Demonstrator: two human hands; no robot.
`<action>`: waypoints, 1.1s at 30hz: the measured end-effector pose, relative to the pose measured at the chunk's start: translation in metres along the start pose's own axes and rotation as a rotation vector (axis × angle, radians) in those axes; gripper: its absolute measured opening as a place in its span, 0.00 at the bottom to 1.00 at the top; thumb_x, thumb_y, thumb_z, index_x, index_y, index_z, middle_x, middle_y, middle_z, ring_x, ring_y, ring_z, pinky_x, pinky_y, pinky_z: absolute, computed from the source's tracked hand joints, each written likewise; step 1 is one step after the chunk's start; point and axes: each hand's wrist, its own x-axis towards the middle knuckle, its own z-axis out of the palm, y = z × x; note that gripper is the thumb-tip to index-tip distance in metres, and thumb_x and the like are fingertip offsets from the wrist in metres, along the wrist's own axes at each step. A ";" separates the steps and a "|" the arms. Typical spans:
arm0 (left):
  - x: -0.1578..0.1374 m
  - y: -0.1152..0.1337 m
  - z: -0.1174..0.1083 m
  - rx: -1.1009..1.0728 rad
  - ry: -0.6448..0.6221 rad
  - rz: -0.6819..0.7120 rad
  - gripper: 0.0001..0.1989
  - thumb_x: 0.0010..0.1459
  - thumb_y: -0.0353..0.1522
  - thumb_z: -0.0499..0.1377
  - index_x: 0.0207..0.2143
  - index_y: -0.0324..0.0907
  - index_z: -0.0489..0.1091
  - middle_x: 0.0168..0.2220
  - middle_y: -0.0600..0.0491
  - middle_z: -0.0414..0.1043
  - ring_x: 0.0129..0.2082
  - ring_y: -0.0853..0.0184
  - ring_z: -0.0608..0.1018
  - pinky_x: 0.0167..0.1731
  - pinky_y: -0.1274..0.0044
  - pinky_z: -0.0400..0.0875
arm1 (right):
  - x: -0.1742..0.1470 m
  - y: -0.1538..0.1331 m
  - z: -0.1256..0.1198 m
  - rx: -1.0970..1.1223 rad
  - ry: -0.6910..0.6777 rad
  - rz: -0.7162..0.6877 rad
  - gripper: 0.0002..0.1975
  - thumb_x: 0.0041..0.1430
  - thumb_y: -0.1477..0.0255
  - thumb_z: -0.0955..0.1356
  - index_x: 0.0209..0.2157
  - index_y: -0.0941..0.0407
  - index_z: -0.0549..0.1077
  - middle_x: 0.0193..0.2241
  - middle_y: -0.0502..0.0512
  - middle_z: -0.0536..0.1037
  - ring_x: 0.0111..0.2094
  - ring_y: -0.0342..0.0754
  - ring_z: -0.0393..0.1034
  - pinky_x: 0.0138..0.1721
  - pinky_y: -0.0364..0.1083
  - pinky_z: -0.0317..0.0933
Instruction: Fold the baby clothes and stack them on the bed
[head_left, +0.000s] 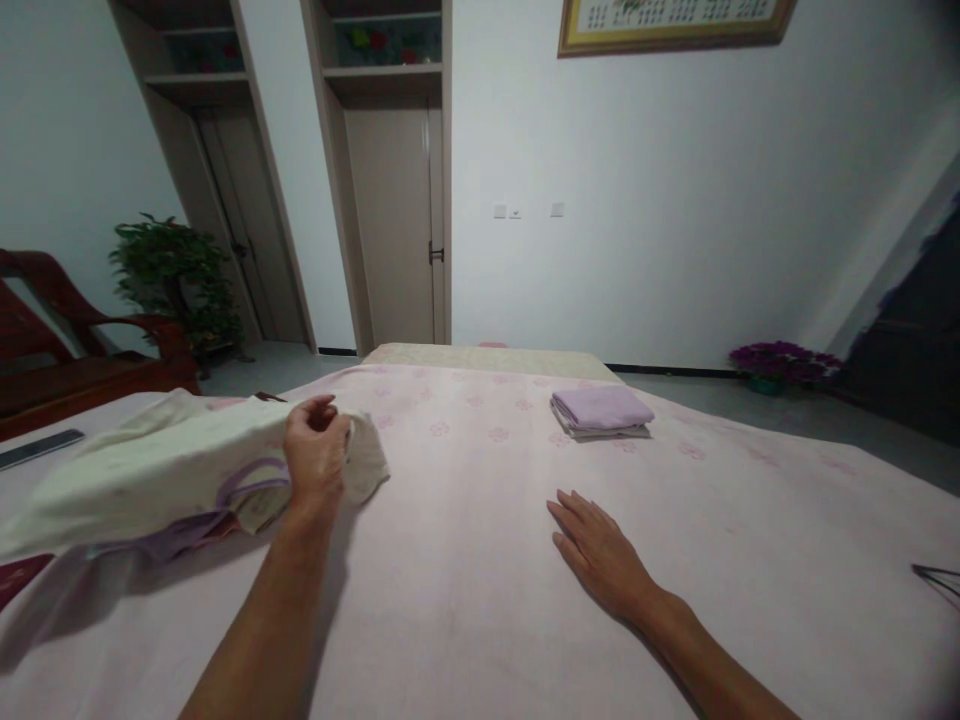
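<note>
My left hand (pixel 319 450) is closed on a cream-coloured shirt (pixel 172 465) with a lilac neckline, lifting part of it at the left. Under that shirt lie other garments (pixel 169 540), lilac and reddish, mostly hidden. My right hand (pixel 596 550) rests palm down on the pink flowered cloth (pixel 465 560), its fingers stretched out and nothing in them. Beyond the right hand sits a small stack of folded clothes (pixel 602 410), lilac on top with a pale piece beneath.
At the far left a dark phone-like slab (pixel 41 448) lies near a red booklet (pixel 22 578). A thin black object (pixel 937 577) shows at the right edge. Around the covered surface stand a wooden chair (pixel 90 350), a green plant (pixel 176 280) and purple flowers (pixel 784 360).
</note>
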 end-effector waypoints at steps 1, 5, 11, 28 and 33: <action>-0.014 0.009 0.009 -0.034 -0.074 -0.024 0.22 0.47 0.30 0.62 0.47 0.39 0.70 0.35 0.55 0.69 0.30 0.71 0.74 0.27 0.81 0.68 | 0.000 -0.001 -0.001 -0.002 -0.007 0.001 0.25 0.69 0.61 0.59 0.63 0.52 0.67 0.66 0.57 0.62 0.68 0.55 0.53 0.68 0.59 0.47; -0.065 0.040 0.029 -0.108 -0.776 -0.149 0.20 0.49 0.36 0.63 0.45 0.40 0.72 0.40 0.49 0.76 0.36 0.65 0.79 0.33 0.76 0.74 | -0.001 -0.003 -0.005 0.006 -0.021 0.007 0.25 0.69 0.61 0.59 0.63 0.53 0.67 0.66 0.58 0.62 0.68 0.55 0.53 0.68 0.59 0.47; -0.089 0.030 0.029 0.420 -1.153 0.157 0.18 0.56 0.35 0.60 0.50 0.44 0.74 0.51 0.47 0.76 0.50 0.57 0.77 0.52 0.68 0.69 | -0.003 -0.004 -0.008 0.022 -0.018 0.005 0.24 0.69 0.62 0.59 0.63 0.53 0.67 0.66 0.57 0.63 0.68 0.55 0.53 0.68 0.58 0.46; -0.119 0.028 0.040 0.779 -1.035 0.547 0.10 0.64 0.34 0.53 0.42 0.43 0.72 0.41 0.47 0.75 0.41 0.59 0.78 0.40 0.73 0.68 | -0.004 -0.004 -0.009 0.182 0.071 -0.012 0.22 0.67 0.65 0.60 0.59 0.54 0.71 0.62 0.58 0.69 0.65 0.55 0.59 0.67 0.58 0.49; -0.176 0.062 0.038 0.405 -1.472 0.688 0.21 0.61 0.35 0.60 0.57 0.48 0.68 0.53 0.47 0.72 0.50 0.58 0.76 0.50 0.71 0.69 | -0.002 0.001 -0.023 0.729 0.140 0.096 0.26 0.66 0.57 0.61 0.58 0.55 0.72 0.55 0.61 0.76 0.52 0.55 0.72 0.55 0.53 0.65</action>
